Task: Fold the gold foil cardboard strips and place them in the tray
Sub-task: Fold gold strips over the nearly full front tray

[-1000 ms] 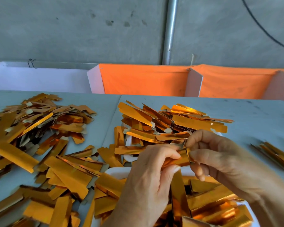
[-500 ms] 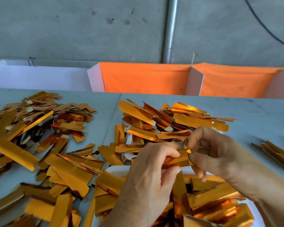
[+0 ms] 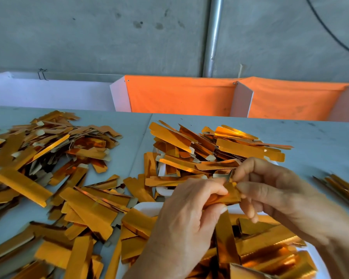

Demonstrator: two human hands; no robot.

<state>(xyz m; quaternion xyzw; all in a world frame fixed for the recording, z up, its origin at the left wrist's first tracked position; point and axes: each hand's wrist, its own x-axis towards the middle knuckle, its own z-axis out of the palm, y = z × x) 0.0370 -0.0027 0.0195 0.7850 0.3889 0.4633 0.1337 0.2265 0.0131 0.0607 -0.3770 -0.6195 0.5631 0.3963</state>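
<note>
Above the near white plastic tray (image 3: 147,207), a single gold foil cardboard strip (image 3: 223,197) is held between both hands. It is pinched by the left hand (image 3: 186,216) at its 9 o'clock end, between thumb and curled fingers, and by the right hand (image 3: 270,190) at its 3 o'clock end, between thumb and forefinger. Its long axis is seen running roughly from 8 to 2 o'clock, so a crease along that line is judged to be in hand. The tray, already loaded with folded gold pieces (image 3: 266,246), lies directly at 6 o'clock beneath both hands, equally near to each. Heaps of loose flat gold strips (image 3: 48,158) are spread over the grey surface (image 3: 320,141) from 9 to 12 o'clock.
</note>
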